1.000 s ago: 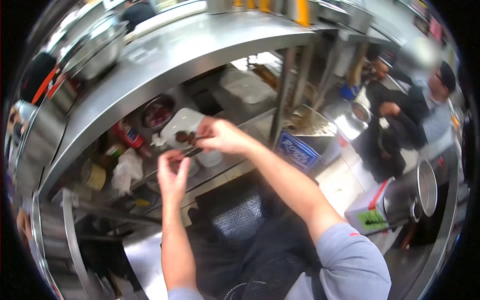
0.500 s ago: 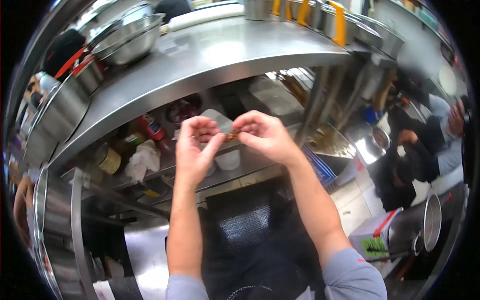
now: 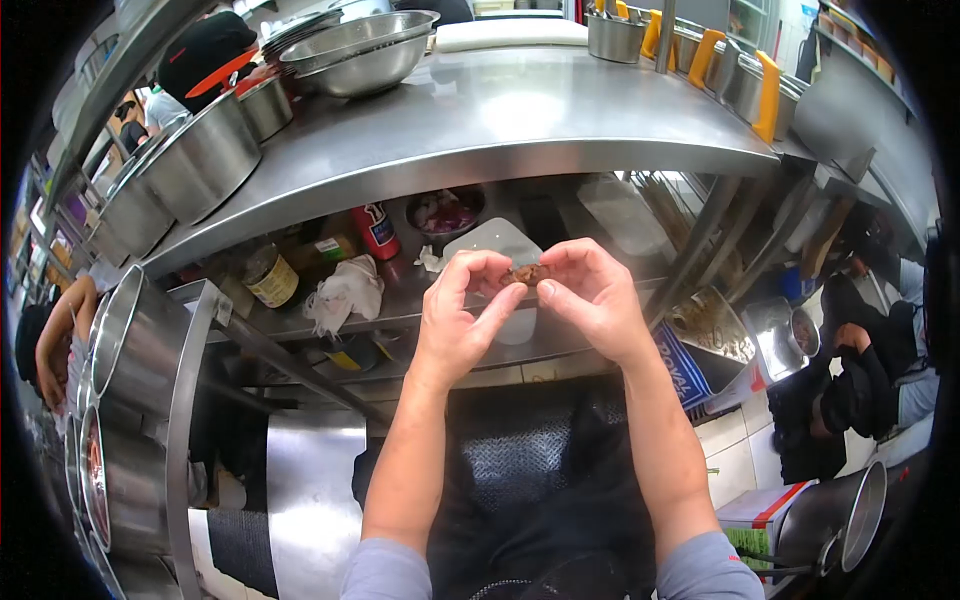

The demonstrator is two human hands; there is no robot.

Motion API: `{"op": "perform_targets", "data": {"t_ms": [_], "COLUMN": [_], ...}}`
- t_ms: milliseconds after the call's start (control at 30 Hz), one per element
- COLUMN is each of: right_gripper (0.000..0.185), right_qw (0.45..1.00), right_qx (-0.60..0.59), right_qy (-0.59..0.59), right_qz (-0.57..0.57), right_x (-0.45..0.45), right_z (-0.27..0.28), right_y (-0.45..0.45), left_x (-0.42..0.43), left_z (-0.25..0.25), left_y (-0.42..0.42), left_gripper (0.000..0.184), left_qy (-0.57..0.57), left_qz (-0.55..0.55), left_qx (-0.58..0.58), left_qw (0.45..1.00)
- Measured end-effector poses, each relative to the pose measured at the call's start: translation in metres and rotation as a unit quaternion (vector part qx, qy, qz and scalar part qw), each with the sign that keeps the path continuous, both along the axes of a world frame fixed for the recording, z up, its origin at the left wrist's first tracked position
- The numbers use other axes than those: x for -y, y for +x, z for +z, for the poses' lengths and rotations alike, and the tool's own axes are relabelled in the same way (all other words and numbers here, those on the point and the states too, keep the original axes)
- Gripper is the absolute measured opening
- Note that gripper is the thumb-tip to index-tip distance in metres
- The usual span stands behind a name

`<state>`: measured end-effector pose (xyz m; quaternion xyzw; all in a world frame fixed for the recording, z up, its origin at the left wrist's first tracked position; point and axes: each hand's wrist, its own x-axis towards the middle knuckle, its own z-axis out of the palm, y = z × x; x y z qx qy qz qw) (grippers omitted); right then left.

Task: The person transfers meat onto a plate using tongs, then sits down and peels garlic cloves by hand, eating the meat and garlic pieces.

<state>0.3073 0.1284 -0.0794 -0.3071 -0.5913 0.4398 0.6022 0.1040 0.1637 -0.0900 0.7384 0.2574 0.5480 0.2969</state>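
A small brown, lumpy piece of food [image 3: 524, 274], perhaps meat, is pinched between my two hands in mid-air. My left hand [image 3: 455, 318] grips its left end with thumb and fingers. The right end is held in the same way by my right hand [image 3: 597, 308]. Behind and below the hands, on the lower shelf, stands a translucent plastic container [image 3: 495, 239], partly hidden by my fingers. Just past it is a metal bowl [image 3: 446, 216] with purplish-red and white pieces in it.
A steel counter [image 3: 500, 110] runs above the shelf, bearing mixing bowls [image 3: 360, 55] and pots [image 3: 205, 165]. A crumpled white cloth [image 3: 345, 296], a jar [image 3: 270, 277] and a red bottle [image 3: 376, 232] stand left on the shelf. A crouching person [image 3: 865, 350] is at right.
The view has shifted left and steadied, so the scene and my hands appear farther right. Both hands keep hold of the brown piece, which shows more clearly now.
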Motion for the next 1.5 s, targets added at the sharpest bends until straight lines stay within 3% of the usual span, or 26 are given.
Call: {"op": "perform_targets", "data": {"t_ms": [67,267,433,633,900,967,1067,1400,1500], "right_gripper": [0.025,0.024,0.022,0.021,0.024,0.025,0.030,0.039,0.034], "right_qw": [0.998,0.997,0.998,1.000,0.998,0.990,0.987,0.996,0.998], "right_qx": [-0.048,-0.047,-0.045,-0.017,-0.047,-0.125,-0.140,-0.080,-0.051], "right_qy": [-0.020,-0.063,-0.029,-0.018,-0.025,-0.014,0.003,-0.027,-0.027], "right_qz": [0.020,0.027,0.012,-0.005,0.013,0.056,0.083,0.032,0.027], "right_x": [-0.003,-0.003,-0.003,-0.001,-0.003,-0.002,-0.001,0.006,0.010], "right_z": [-0.004,-0.004,-0.012,-0.010,-0.013,-0.008,-0.009,0.003,0.007], "right_y": [-0.005,-0.010,-0.020,-0.021,-0.016,-0.017,-0.018,-0.005,-0.007], "left_x": [0.002,0.003,0.004,0.012,0.009,0.009,0.014,0.015,0.012], "left_z": [0.000,-0.004,-0.002,0.004,-0.003,0.001,0.005,0.005,0.003], "left_y": [-0.003,-0.009,-0.010,-0.002,-0.004,-0.007,-0.007,-0.016,-0.012], "left_gripper": [0.032,0.022,0.019,0.033,0.032,0.031,0.030,0.025,0.027], "left_qy": [-0.044,-0.114,-0.151,-0.239,-0.228,-0.216,-0.204,-0.199,-0.185], "left_qz": [0.015,-0.002,-0.003,-0.157,-0.165,-0.165,-0.174,-0.178,-0.158], "left_qx": [0.005,0.059,0.103,0.178,0.168,0.171,0.189,0.233,0.229], "left_qw": [0.999,0.992,0.983,0.942,0.945,0.947,0.945,0.935,0.943]}}
